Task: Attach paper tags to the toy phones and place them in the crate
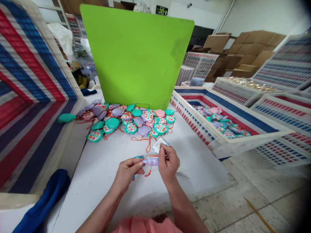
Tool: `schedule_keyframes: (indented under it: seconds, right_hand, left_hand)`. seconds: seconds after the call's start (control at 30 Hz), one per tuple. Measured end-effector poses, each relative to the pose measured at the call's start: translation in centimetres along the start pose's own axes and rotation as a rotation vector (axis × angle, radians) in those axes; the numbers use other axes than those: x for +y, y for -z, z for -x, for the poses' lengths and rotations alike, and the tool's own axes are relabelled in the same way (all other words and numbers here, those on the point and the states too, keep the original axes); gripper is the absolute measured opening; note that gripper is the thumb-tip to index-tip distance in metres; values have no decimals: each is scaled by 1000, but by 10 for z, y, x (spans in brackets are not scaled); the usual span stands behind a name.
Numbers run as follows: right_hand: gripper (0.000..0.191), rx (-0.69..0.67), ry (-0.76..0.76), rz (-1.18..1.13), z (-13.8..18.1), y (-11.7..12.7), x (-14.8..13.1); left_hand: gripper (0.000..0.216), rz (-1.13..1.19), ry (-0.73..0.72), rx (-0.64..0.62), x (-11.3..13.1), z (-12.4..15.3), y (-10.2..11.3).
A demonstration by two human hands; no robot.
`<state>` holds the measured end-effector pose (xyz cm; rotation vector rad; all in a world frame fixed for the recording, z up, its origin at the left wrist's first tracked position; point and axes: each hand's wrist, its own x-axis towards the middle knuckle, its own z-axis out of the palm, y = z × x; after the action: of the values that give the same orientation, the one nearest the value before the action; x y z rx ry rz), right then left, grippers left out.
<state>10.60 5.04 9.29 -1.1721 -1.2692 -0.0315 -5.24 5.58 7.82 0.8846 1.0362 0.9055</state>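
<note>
A small purple toy (pixel 152 161) with an orange strap dangling below it is held just above the white table (pixel 102 181). My left hand (pixel 130 170) pinches its left end between thumb and fingers. Close against the toy's right end, my right hand (pixel 169 160) is closed, with thumb and forefinger gripping a white and blue printed card (pixel 159 145). Whether its lower fingers also hold the toy is hidden. Partly covered by my left hand, another blue printed piece (pixel 138 157) shows behind the fingers.
Behind my hands lies a pile of teal, purple and pink toys (pixel 143 130) before an upright green board (pixel 138 58). To the right stands a striped crate (pixel 257 129) holding more toys. A tilted striped crate (pixel 36 139) and blue cloth (pixel 52 191) are at left.
</note>
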Motion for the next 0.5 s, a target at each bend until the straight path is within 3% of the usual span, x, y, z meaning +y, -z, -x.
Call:
schedule_keyframes:
  seconds: [0.2,0.5]
  right_hand:
    - [20,-1,30,11,-3,2,-5]
    - [13,65,-123,30,1,0,-6]
  left_hand:
    - [33,127,109,-61,8,4,2]
    - [34,165,73,-34,11,5,-3]
